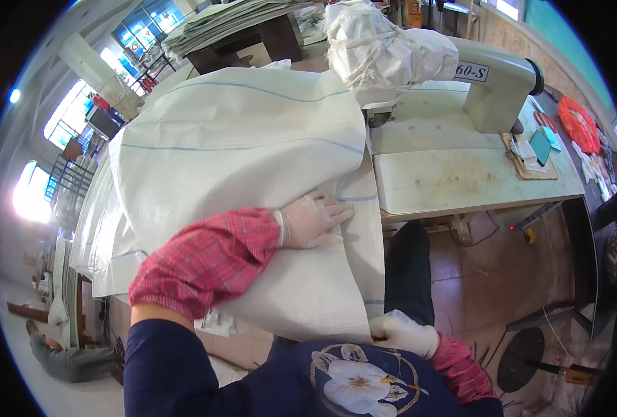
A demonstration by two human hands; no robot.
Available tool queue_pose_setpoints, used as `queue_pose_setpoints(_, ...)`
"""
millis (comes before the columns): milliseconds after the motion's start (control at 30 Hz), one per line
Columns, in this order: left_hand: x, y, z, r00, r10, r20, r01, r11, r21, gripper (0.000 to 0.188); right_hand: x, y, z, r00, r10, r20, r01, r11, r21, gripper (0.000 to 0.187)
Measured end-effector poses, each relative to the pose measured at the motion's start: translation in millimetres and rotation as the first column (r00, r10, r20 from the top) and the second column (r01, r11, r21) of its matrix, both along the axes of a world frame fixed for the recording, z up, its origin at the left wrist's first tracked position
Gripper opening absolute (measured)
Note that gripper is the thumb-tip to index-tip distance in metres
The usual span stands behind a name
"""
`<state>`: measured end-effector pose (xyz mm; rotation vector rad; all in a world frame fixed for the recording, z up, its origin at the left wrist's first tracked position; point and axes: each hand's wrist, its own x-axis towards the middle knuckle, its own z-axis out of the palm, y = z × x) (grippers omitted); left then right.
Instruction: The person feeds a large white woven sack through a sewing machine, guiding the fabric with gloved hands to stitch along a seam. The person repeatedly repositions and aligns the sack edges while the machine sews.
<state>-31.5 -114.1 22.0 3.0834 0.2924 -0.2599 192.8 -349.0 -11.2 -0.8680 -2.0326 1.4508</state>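
Observation:
A large white woven plastic sheet (pixel 232 170) with thin blue stripes covers the table in front of me and hangs toward my lap. My left hand (pixel 314 221), in a thin pale glove, lies on it near its right side with fingers stretched out. Under the upper layer's edge, a second white layer (pixel 365 243) with blue checked marks shows. My right hand (pixel 407 333), also gloved, is closed on the sheet's lower right corner close to my body; its fingertips are partly hidden. Just beyond the sheet stands an industrial sewing machine (pixel 499 94), its head wrapped in white plastic (pixel 385 52).
The machine's worktable (pixel 447 177) extends right, bearing a clipboard (pixel 531 163) and a red plastic bag (pixel 578 125). Stacked sheets (pixel 232 24) lie on a far table. Another person (pixel 79 354) is at the lower left. A round dark base (pixel 522 358) stands on the floor.

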Motion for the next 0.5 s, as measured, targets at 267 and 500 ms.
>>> queue_pose_setpoints(267, 13.5, -27.2, -21.6, 0.981, 0.141, 0.134, -0.145, 0.989, 0.022, 0.068, -3.8, 87.3, -5.0, 0.535, -0.842, 0.071, 0.845, 0.535, -0.02, 0.042)
queue_pose_setpoints(500, 17.1, -44.0, -28.5, 0.995, 0.079, 0.065, -0.085, 0.992, 0.092, 0.051, -30.3, 74.5, -29.4, 0.538, -0.776, 0.33, 0.714, 0.627, 0.311, 0.054)
